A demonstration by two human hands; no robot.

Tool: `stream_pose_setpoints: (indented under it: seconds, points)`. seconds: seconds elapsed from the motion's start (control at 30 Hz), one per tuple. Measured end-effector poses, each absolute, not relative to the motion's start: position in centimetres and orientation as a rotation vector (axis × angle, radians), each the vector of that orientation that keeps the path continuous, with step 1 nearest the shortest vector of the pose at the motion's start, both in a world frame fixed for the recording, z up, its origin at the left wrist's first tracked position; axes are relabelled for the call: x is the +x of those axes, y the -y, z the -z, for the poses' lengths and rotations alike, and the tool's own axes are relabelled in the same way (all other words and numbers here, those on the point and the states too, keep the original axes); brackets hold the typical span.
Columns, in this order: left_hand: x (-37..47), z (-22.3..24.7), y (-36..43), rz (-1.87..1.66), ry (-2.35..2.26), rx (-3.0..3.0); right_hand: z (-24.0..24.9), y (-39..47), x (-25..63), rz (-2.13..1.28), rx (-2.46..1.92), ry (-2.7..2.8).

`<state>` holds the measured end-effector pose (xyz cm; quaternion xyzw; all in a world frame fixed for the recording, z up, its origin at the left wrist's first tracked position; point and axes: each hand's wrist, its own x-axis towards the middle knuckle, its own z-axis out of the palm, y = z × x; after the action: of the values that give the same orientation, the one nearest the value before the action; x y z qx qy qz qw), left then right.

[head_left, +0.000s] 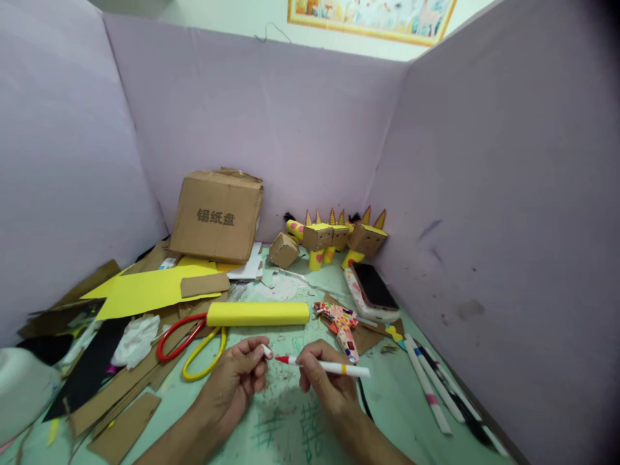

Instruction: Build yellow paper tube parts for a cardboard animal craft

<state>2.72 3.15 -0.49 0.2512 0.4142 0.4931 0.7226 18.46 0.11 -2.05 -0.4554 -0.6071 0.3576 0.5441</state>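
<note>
My right hand [329,381] grips a white marker pen [346,369] with an orange band, its red tip pointing left. Pinched between the thumb and fingers of my left hand [242,371] is a small white piece [266,351] with a reddish spot at its edge. The red tip is close to this piece, with a slight gap between them. Just beyond my hands lies a yellow paper tube [258,314]. Scissors with a red handle loop [181,337] and a yellow one lie left of it, their blades hidden. A patterned glue gun [341,326] rests beyond my right hand.
Cardboard giraffe-like figures [334,240] stand at the back beside a small cardboard block [283,250]. A large cardboard box [217,216] leans at the back left. Yellow sheets [150,290] and cardboard strips [126,429] cover the left. A phone [374,285] and several markers [429,387] lie right.
</note>
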Motion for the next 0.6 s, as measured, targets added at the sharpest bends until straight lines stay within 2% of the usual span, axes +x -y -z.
stream_pose_setpoints:
  seconds: [0.4,0.6]
  points:
    - [2.82,0.69,-2.68,-1.055,-0.873,0.582,2.16,-0.31,18.26,-0.824,-1.106,1.497]
    - [3.03,0.7,-2.34,-1.061,-0.892,0.748,2.54,-0.63,18.17,-1.032,-0.922,1.36]
